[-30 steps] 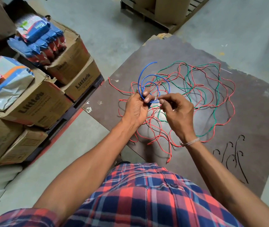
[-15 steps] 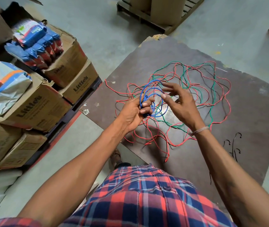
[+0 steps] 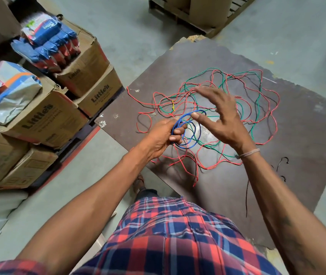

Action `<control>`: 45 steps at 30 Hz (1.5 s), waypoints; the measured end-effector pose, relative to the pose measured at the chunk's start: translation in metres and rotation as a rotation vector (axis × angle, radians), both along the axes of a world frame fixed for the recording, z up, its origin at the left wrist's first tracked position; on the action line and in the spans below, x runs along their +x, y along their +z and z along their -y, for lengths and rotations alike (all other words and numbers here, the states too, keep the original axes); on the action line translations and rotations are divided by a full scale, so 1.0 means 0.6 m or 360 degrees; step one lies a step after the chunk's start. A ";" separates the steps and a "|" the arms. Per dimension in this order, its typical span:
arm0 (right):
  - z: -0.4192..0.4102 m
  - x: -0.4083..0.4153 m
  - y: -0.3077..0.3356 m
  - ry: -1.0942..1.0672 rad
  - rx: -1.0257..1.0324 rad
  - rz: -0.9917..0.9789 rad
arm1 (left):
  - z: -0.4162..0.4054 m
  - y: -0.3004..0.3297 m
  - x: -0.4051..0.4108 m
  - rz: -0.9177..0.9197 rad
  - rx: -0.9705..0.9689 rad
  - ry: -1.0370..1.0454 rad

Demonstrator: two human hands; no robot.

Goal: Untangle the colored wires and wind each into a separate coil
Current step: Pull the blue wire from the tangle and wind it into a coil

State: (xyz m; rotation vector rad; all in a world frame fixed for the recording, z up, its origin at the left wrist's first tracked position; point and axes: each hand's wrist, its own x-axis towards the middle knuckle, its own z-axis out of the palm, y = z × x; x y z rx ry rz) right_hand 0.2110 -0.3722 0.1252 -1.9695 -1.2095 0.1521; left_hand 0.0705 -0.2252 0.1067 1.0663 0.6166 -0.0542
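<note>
Gripping blue coil (image 3: 190, 130) in left hand (image 3: 161, 138), loops facing up-right.

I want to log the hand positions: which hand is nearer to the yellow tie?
Left. The left hand grips the blue coil just below and right of the yellow tie. The right hand is open, farther right.

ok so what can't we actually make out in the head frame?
- Blue wire end: hidden inside the left hand that grips the coil.
- Red wire and green wire crossings: partly covered by the open right hand.
- Black wire: too thin against the dark board.
- Pallet: cut off by top edge.
</note>
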 end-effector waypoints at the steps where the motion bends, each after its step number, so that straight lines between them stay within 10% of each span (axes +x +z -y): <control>1: -0.002 0.008 -0.004 0.0093 -0.0069 0.0110 | 0.004 -0.001 -0.002 -0.0010 0.0007 -0.0014; 8: -0.001 0.017 -0.037 0.0372 -0.0335 0.0446 | 0.013 0.012 -0.022 -0.0055 -0.0054 -0.0035; 23: 0.032 0.061 -0.104 -0.0345 -0.0513 -0.0282 | 0.005 0.024 -0.068 -0.0024 0.0039 -0.0339; 34: 0.030 -0.090 -0.148 0.0375 -0.1375 0.0302 | 0.018 0.005 -0.045 0.0217 0.0167 0.0136; 45: 0.013 -0.138 -0.027 0.0383 -0.0766 0.0652 | 0.006 -0.048 -0.016 -0.0073 0.0880 0.0289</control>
